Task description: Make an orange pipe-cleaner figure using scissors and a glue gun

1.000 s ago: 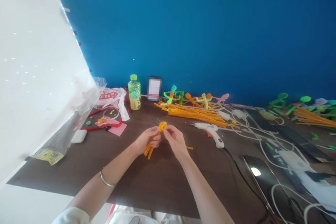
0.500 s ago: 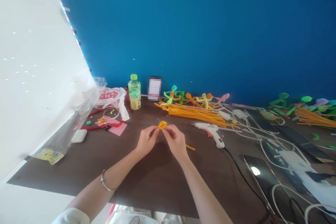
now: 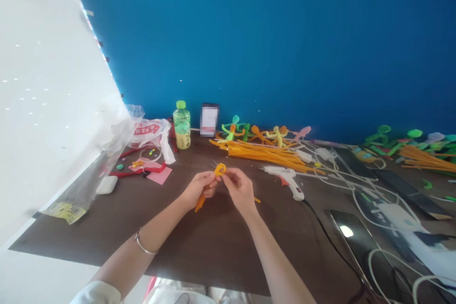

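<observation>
A looped orange pipe cleaner is pinched between both hands above the dark table. My left hand is closed on its left side, and orange stems stick out below the fingers. From the right, my right hand grips the loop's lower right edge with thumb and forefinger. Another orange stem end shows just right of that hand. Behind lies a bundle of orange pipe cleaners, with a white glue gun to the right.
At the back stand a green-capped bottle, a phone and small pipe-cleaner figures. Plastic bags and a white case lie left. A large phone, cables and dark strips occupy the right.
The orange loop has turned and looks more open at its centre. My left hand has tilted, and the orange stems below its fingers have come into view. My right hand has barely shifted.
</observation>
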`<state>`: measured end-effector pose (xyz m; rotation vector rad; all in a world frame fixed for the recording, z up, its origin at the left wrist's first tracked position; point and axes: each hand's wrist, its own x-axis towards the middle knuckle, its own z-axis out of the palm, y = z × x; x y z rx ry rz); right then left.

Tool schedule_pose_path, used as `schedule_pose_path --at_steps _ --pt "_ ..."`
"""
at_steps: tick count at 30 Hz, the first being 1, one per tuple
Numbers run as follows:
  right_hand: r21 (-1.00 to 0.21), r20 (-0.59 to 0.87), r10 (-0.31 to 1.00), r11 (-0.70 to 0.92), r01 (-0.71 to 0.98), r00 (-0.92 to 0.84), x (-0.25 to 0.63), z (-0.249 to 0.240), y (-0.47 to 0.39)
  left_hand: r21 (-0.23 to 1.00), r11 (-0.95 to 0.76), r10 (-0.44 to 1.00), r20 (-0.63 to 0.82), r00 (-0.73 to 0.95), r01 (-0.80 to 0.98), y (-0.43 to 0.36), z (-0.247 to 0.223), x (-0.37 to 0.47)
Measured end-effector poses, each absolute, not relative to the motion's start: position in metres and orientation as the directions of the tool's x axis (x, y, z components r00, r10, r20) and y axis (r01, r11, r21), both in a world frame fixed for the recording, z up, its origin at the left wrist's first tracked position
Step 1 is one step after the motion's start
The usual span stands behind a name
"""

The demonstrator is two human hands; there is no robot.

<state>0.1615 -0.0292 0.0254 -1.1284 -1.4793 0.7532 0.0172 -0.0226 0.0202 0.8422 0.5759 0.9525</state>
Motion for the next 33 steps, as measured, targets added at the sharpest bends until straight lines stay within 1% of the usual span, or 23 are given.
schedule_pose_path --at_steps 4,7,9,10,12,13,15,16,17,19,20,21,24,28,30,33 --pt "-0.903 0.376 0.924 0.381 0.200 -0.066 0.162 0.026 -0.028 0.747 0.447 0.793 -0.077 0.605 -0.491 -0.019 0.017 0.013" --pt "-0.914 0.373 0.923 0.383 0.136 -0.093 0.161 0.028 -0.029 0.700 0.523 0.728 -0.070 0.682 -0.486 -0.018 0.017 0.010" --pt "-0.926 0.355 0.930 0.364 0.103 -0.097 0.161 0.028 -0.030 0.705 0.540 0.706 -0.081 0.704 -0.460 -0.018 0.019 0.009" --pt "-0.932 0.340 0.935 0.349 0.092 -0.101 0.160 0.029 -0.031 0.726 0.524 0.712 -0.088 0.696 -0.444 -0.018 0.020 0.009" --pt "-0.943 0.311 0.945 0.319 0.089 -0.100 0.160 0.029 -0.031 0.800 0.439 0.769 -0.099 0.632 -0.408 -0.019 0.021 0.012" --pt "-0.945 0.301 0.950 0.309 0.104 -0.085 0.160 0.029 -0.031 0.847 0.367 0.819 -0.099 0.565 -0.384 -0.020 0.021 0.014" --pt "-0.941 0.299 0.954 0.300 0.157 -0.033 0.159 0.029 -0.031 0.933 0.212 0.920 -0.090 0.382 -0.290 -0.022 0.020 0.019" --pt "-0.936 0.304 0.953 0.300 0.185 -0.006 0.159 0.029 -0.031 0.970 0.118 0.964 -0.061 0.258 -0.212 -0.024 0.019 0.020" --pt "-0.930 0.311 0.950 0.302 0.208 0.014 0.158 0.029 -0.031 0.995 0.006 0.985 0.012 0.173 -0.102 -0.026 0.018 0.022" --pt "-0.923 0.323 0.946 0.308 0.232 0.027 0.156 0.029 -0.032 0.973 -0.210 0.976 0.203 0.086 0.091 -0.029 0.015 0.022" --pt "-0.919 0.329 0.944 0.314 0.239 0.026 0.155 0.029 -0.032 0.947 -0.280 0.960 0.273 0.062 0.159 -0.030 0.014 0.022" --pt "-0.914 0.338 0.941 0.323 0.245 0.023 0.154 0.028 -0.032 0.927 -0.315 0.949 0.311 0.053 0.205 -0.030 0.013 0.021" --pt "-0.896 0.367 0.930 0.351 0.273 0.010 0.152 0.027 -0.033 0.900 -0.348 0.936 0.348 0.048 0.263 -0.029 0.010 0.018" --pt "-0.860 0.417 0.909 0.400 0.318 -0.015 0.155 0.025 -0.033 0.882 -0.387 0.921 0.384 0.067 0.269 -0.027 0.010 0.017" --pt "-0.846 0.440 0.897 0.427 0.319 -0.032 0.157 0.025 -0.032 0.893 -0.368 0.930 0.359 0.083 0.257 -0.027 0.012 0.018" --pt "-0.834 0.457 0.889 0.440 0.333 -0.030 0.160 0.025 -0.031 0.935 -0.278 0.960 0.263 0.095 0.219 -0.026 0.013 0.018"
